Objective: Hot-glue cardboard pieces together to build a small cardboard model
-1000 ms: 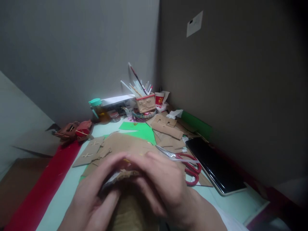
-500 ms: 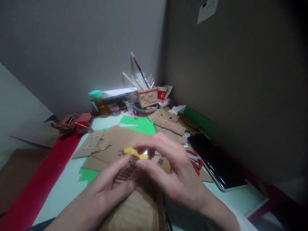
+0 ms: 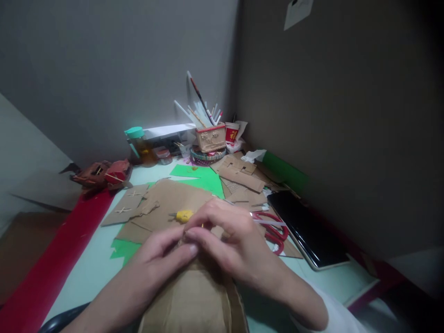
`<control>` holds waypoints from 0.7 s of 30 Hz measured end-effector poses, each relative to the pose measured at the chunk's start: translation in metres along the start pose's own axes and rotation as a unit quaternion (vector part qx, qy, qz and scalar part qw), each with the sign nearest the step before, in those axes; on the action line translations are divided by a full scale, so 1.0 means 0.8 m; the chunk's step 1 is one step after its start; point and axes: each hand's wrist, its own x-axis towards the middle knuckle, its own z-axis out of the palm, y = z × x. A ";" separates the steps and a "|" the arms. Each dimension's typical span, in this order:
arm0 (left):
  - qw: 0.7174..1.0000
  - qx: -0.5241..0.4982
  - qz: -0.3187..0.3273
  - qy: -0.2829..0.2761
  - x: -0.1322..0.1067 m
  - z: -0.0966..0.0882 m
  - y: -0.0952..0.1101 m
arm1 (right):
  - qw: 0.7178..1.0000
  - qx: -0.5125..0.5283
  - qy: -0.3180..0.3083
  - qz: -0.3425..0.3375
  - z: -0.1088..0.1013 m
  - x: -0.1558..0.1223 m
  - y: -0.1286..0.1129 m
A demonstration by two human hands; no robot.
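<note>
A brown cardboard piece [image 3: 189, 300] with a folded side edge stands close in front of me. At its far end my left hand [image 3: 161, 261] is closed, fingers behind and thumb on the near face. My right hand [image 3: 231, 233] meets it there, thumb and forefinger pinched on the same far edge; the exact contact is partly hidden by the fingers. Just beyond the fingertips lies a yellow glue gun [image 3: 183, 216], its nozzle pointing left and most of its body hidden behind my right hand. Flat brown cardboard [image 3: 176, 194] lies under it.
Red-handled scissors [image 3: 282, 229] and a black tablet-like device [image 3: 307, 229] lie to the right. Green sheets [image 3: 208, 178] and cardboard scraps [image 3: 243, 173] cover the table's middle. At the back stand a bottle [image 3: 142, 148], a stick-filled box [image 3: 211, 138] and a paper cup [image 3: 231, 132].
My right thumb and forefinger have come together onto the cardboard's far edge, closing the gap between them. My left hand keeps its hold. The view has shifted slightly.
</note>
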 end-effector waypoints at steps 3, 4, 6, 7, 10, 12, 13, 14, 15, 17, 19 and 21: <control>0.999 -0.031 0.001 -0.017 0.001 -0.001 0.002 | 0.998 0.046 -0.017 0.048 -0.009 0.002 0.000; 0.999 -0.043 -0.006 -0.019 0.001 -0.002 0.003 | 0.996 0.065 -0.017 0.059 -0.013 0.003 0.001; 0.998 -0.055 -0.022 -0.015 -0.001 -0.004 0.005 | 0.995 0.074 0.010 0.065 -0.021 0.006 0.002; 0.998 -0.054 -0.027 -0.010 -0.002 -0.005 0.005 | 0.995 0.066 0.026 0.063 -0.024 0.008 0.003; 0.999 -0.038 -0.029 0.008 -0.004 -0.007 0.005 | 0.998 0.025 0.027 0.050 -0.027 0.012 0.004; 1.000 -0.013 -0.020 0.018 -0.006 -0.007 0.003 | 0.999 0.007 -0.019 0.035 -0.022 0.011 0.003; 1.000 0.002 -0.014 0.022 -0.007 -0.007 0.002 | 0.999 -0.003 -0.043 0.025 -0.019 0.010 0.001; 1.000 0.014 -0.009 0.023 -0.009 -0.006 -0.001 | 0.998 -0.014 -0.065 0.015 -0.014 0.009 0.000; 1.000 0.024 -0.004 0.020 -0.011 -0.005 -0.003 | 0.996 -0.026 -0.081 0.005 -0.010 0.007 -0.001; 0.999 0.031 0.003 0.008 -0.015 -0.004 -0.011 | 0.994 -0.048 -0.101 -0.015 0.001 0.002 -0.003; 0.999 0.033 0.004 -0.003 -0.021 -0.005 -0.022 | 0.991 -0.066 -0.106 -0.038 0.012 -0.003 -0.002; 0.999 0.041 0.006 0.005 -0.026 -0.007 -0.034 | 0.988 -0.083 -0.109 -0.069 0.023 -0.009 0.002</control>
